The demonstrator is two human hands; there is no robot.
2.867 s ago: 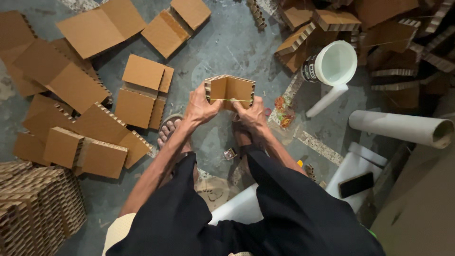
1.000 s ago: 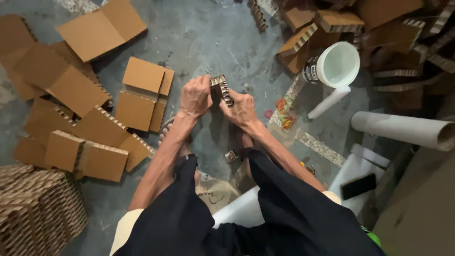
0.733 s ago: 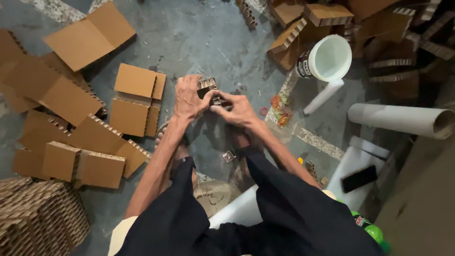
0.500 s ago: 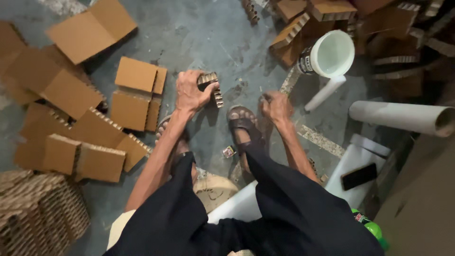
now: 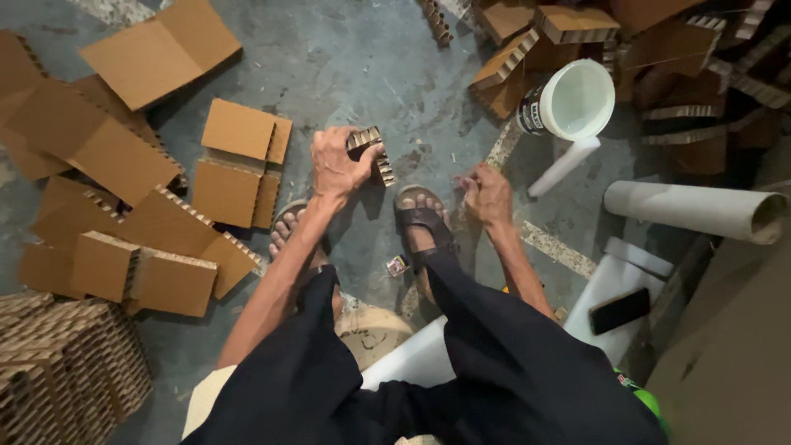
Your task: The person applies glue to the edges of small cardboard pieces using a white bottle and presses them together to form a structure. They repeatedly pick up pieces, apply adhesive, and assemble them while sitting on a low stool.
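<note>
My left hand (image 5: 336, 163) grips a small folded piece of honeycomb cardboard (image 5: 372, 148) above the grey concrete floor. My right hand (image 5: 486, 192) hovers lower right of it, above my sandalled right foot (image 5: 424, 227), fingers pinched together; I cannot tell whether anything small is between them. A white bucket (image 5: 570, 100) stands further right of that hand. I am seated, with dark trousers covering my knees.
Folded cardboard pieces (image 5: 235, 161) lie scattered on the floor to the left, more cardboard stacks (image 5: 527, 49) at the top right. A white tube (image 5: 692, 210) lies at the right, a black phone (image 5: 618, 310) rests on a white board, a woven stack (image 5: 58, 363) sits lower left.
Both hands held an open cardboard piece, then folded it up small. The right hand let go and moved right and down; the left hand keeps the folded piece.
</note>
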